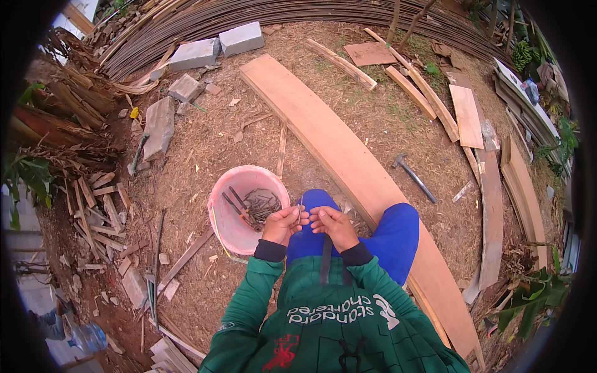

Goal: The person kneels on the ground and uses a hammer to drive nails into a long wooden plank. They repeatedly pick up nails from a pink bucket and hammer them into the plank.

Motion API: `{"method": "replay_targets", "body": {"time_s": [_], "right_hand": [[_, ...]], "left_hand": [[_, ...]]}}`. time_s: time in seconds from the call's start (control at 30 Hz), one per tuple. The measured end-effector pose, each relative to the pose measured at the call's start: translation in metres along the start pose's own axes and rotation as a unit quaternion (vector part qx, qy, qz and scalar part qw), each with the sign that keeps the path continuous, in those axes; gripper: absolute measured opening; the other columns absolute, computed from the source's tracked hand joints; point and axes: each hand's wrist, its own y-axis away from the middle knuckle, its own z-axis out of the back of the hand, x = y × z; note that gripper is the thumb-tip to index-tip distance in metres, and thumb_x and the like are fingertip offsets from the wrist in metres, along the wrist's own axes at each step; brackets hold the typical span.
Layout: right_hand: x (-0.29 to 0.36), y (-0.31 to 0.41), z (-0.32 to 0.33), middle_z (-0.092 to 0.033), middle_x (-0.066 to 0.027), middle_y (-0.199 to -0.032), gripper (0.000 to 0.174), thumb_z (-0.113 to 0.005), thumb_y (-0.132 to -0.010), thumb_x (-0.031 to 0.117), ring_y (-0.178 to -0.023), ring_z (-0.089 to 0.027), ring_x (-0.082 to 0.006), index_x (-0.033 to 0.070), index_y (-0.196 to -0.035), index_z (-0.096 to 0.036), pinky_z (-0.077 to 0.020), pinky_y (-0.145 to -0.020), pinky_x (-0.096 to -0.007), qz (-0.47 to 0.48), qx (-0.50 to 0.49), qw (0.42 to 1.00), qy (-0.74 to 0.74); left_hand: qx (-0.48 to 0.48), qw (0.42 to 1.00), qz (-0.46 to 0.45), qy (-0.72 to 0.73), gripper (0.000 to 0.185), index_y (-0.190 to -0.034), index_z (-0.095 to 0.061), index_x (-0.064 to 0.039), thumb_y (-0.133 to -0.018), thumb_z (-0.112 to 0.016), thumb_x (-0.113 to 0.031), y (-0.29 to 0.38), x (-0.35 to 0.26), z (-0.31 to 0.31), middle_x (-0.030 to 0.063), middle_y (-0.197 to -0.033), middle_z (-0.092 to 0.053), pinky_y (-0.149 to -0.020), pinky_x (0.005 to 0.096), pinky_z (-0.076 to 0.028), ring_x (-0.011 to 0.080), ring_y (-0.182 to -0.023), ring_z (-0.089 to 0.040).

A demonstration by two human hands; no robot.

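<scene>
My left hand (281, 226) pinches a few thin nails (300, 212) upright between thumb and fingers, above my left knee. Just beside it is my right hand (336, 227), fingertips curled together and pointing at the nails; whether something small is in them is hidden. Left of my hands stands a pink plastic bucket (222, 228). Inside it lie many loose nails (262, 201) and a long-handled pair of pincers or pliers (240, 205). A long wooden board assembly (326, 130) runs diagonally past my knees, under my right leg.
On the ground to the right lies a claw hammer (415, 178). Farther right are planks (490, 219) and a plywood piece (466, 115). Concrete blocks (241, 39) and steel rebar (298, 11) lie ahead. Wood scraps (100, 210) and a water jug (88, 338) are at left.
</scene>
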Motion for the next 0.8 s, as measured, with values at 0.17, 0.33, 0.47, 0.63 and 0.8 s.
{"method": "replay_targets", "body": {"time_s": [0.17, 0.33, 0.47, 0.63, 0.8], "right_hand": [[0.006, -0.004, -0.011, -0.070, -0.0039, -0.098, 0.028, -0.058, -0.107, 0.025, -0.083, -0.065, -0.0108, 0.003, -0.120, -0.069, -0.0537, -0.071, -0.0259, -0.011, -0.023, 1.000, 0.012], [-0.004, -0.025, -0.023, -0.071, -0.0002, -0.088, 0.020, -0.069, -0.100, 0.022, -0.076, -0.065, -0.0077, 0.005, -0.111, -0.070, -0.0478, -0.061, -0.0231, -0.003, -0.027, 0.998, 0.063], [-0.020, -0.046, -0.044, -0.072, -0.0016, -0.087, 0.016, -0.072, -0.097, 0.017, -0.075, -0.065, -0.0071, 0.005, -0.107, -0.071, -0.0475, -0.059, -0.0239, -0.038, 0.030, 0.997, 0.060], [-0.046, -0.051, -0.080, -0.073, -0.0035, -0.087, 0.019, -0.071, -0.097, 0.018, -0.072, -0.066, -0.0079, 0.003, -0.109, -0.072, -0.0500, -0.059, -0.0242, 0.047, 0.048, 0.936, 0.347], [-0.051, -0.047, -0.074, -0.071, -0.0033, -0.086, 0.021, -0.066, -0.101, 0.017, -0.071, -0.064, -0.0087, 0.000, -0.113, -0.071, -0.0495, -0.056, -0.0242, -0.077, 0.071, 0.985, 0.137]], "left_hand": [[0.018, 1.000, -0.004, -0.021, 0.032, -0.131, -0.063, 0.002, -0.104, -0.061, -0.014, 0.005, 0.004, -0.006, 0.0126, -0.112, -0.075, -0.076, 0.0259, -0.059, 0.0172, -0.093, -0.074], [0.025, 0.999, -0.030, -0.022, 0.028, -0.129, -0.061, 0.002, -0.104, -0.057, -0.009, 0.015, 0.002, 0.002, 0.0148, -0.108, -0.075, -0.075, 0.0265, -0.060, 0.0199, -0.092, -0.075], [-0.020, 0.998, -0.051, 0.010, 0.024, -0.125, -0.062, 0.000, -0.105, -0.057, -0.011, 0.029, 0.001, 0.031, 0.0136, -0.105, -0.075, -0.075, 0.0275, -0.060, 0.0217, -0.095, -0.075], [-0.233, 0.938, -0.149, -0.211, 0.013, -0.110, -0.066, 0.000, -0.102, -0.062, -0.008, 0.042, 0.009, 0.082, 0.0097, -0.089, -0.075, -0.067, 0.0257, -0.056, 0.0152, -0.081, -0.073], [-0.083, 0.970, -0.138, -0.185, 0.012, -0.108, -0.065, 0.001, -0.098, -0.068, -0.005, 0.035, 0.028, 0.077, 0.0076, -0.091, -0.074, -0.067, 0.0246, -0.054, 0.0110, -0.078, -0.069]]}}
